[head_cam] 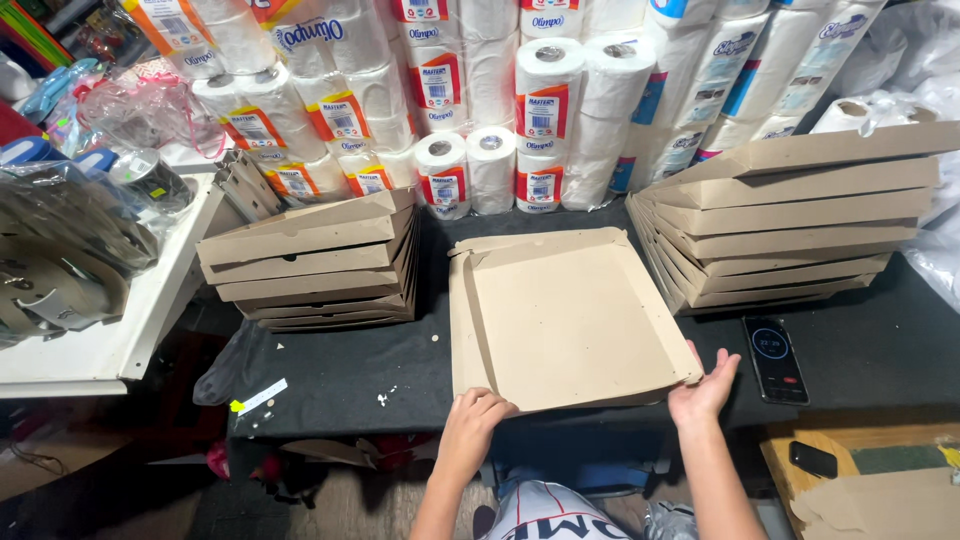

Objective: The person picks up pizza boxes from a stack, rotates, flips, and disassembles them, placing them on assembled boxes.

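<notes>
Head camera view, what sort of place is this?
Probably a shop's stockroom or packing corner: wrapped toilet paper rolls stacked along the back, piles of folded cardboard boxes on a dark table, and both hands folding another box.
</notes>
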